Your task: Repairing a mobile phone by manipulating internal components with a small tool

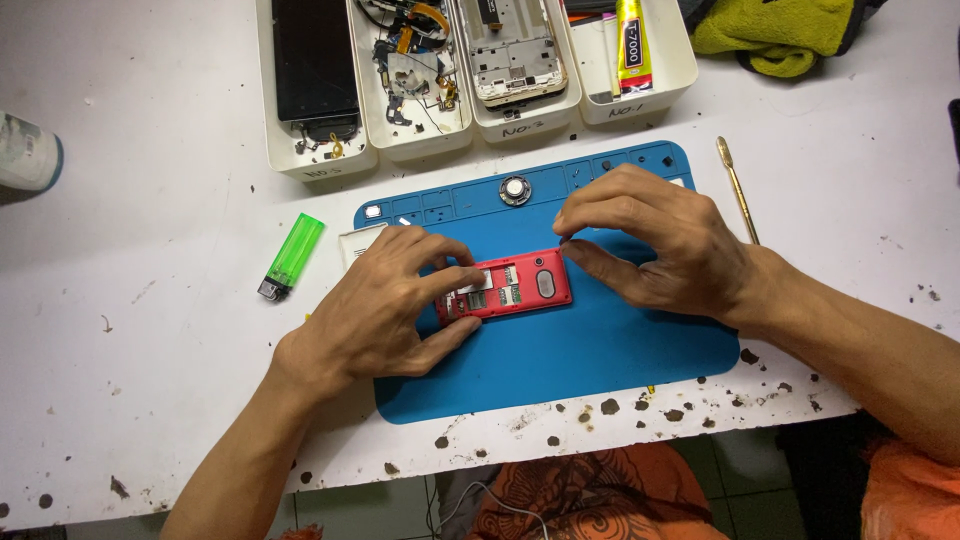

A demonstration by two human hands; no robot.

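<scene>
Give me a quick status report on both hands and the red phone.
Left hand grips red phone at its left end. Right hand fingertips at phone's right end. Phone back open, flat on blue mat. Nothing in the way.

Counted on the white table (150,400): two hands, four trays, and one each of the rest.

Two bare hands are in view, a left hand (375,305) and a right hand (655,240). One red phone body (520,285) lies between them on one blue work mat (580,350). Four white trays (315,160) stand in a row along the far edge of the mat. One green lighter (292,256) lies to the left of the mat, and one thin metal pry tool (737,190) to its right. One yellow glue tube (631,40) sits in the rightmost tray. One round silver disc (515,190) rests on the mat's top strip. One yellow-green cloth (775,30) lies at the far right corner.
</scene>
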